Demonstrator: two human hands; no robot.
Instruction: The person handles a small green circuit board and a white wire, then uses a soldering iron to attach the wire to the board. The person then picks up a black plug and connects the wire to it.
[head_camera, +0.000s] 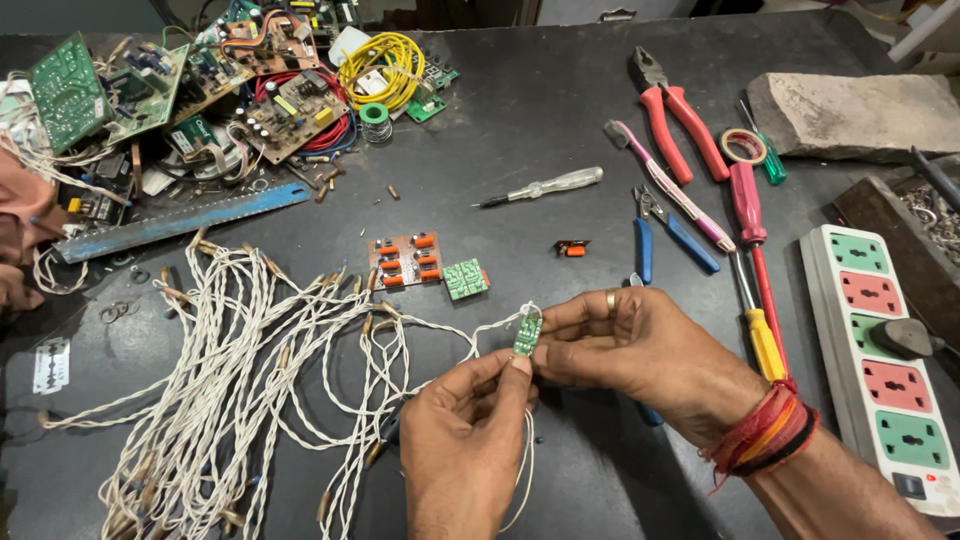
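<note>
Head view: small green circuit board (527, 335), white wires attached.

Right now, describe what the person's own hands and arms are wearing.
Both hands are bare, no gloves or sleeves in view. The right hand has a gold-coloured ring on one finger and a bundle of red, orange and dark threads wound around the wrist. The left hand wears nothing visible.

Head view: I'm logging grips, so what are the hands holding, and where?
Both hands pinch a small green circuit board: right hand at its upper end, left hand at its lower end.
</note>
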